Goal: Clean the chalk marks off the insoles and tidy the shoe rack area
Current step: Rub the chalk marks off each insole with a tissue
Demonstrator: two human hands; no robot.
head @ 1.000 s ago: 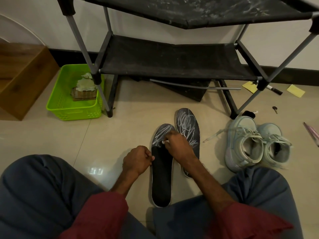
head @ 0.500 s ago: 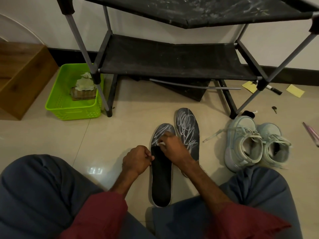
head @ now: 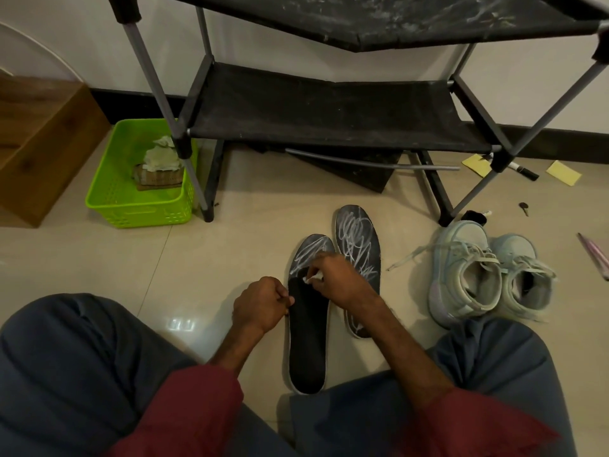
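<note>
Two black insoles lie side by side on the tiled floor. The left insole (head: 308, 341) is plain black over its heel and middle, with white chalk scribbles only near its toe. The right insole (head: 357, 239) is scribbled over most of its length. My right hand (head: 336, 282) pinches a small white wipe (head: 313, 277) against the left insole at the edge of the chalk. My left hand (head: 260, 305), fingers curled, holds that insole's left rim at mid-length.
A black shoe rack (head: 329, 103) with dusty shelves stands behind the insoles. A green basket (head: 138, 206) with crumpled tissues sits at its left, a pair of pale sneakers (head: 484, 278) at the right. Yellow notes (head: 563, 172), a marker (head: 524, 171) and a pink pen (head: 594, 257) lie scattered.
My right hand has moved the wipe leftwards across the left insole's chalked toe area. The left hand has stayed on the rim.
</note>
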